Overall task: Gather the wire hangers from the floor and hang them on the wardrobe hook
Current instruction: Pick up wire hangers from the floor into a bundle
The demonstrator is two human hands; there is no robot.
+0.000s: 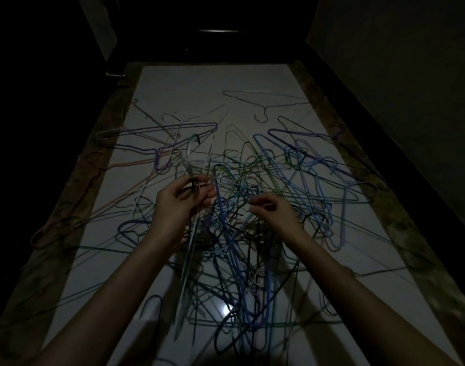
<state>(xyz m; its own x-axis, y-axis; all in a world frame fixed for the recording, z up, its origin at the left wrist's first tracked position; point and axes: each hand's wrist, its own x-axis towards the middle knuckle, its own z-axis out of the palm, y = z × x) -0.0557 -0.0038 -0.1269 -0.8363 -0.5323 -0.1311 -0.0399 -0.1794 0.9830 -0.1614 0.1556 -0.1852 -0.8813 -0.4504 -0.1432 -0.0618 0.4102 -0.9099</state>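
Note:
A tangled heap of wire hangers [265, 180] in blue, green, purple, orange and pale colours covers the white floor [199, 85]. My left hand [178, 204] grips a small bunch of hangers [193, 180] by their necks; their wires hang down past my wrist. To its right, my right hand [271, 210] hovers over the heap with curled fingers and seems to pinch a thin wire, though the dim light hides what it holds. One pale hanger [263, 101] lies alone at the far end. No wardrobe hook shows.
The room is very dark. Brown strips [75, 186] border the white floor on both sides, with an orange hanger [54, 228] lying on the left one. Dark walls or furniture [398, 75] close in on the right and at the back.

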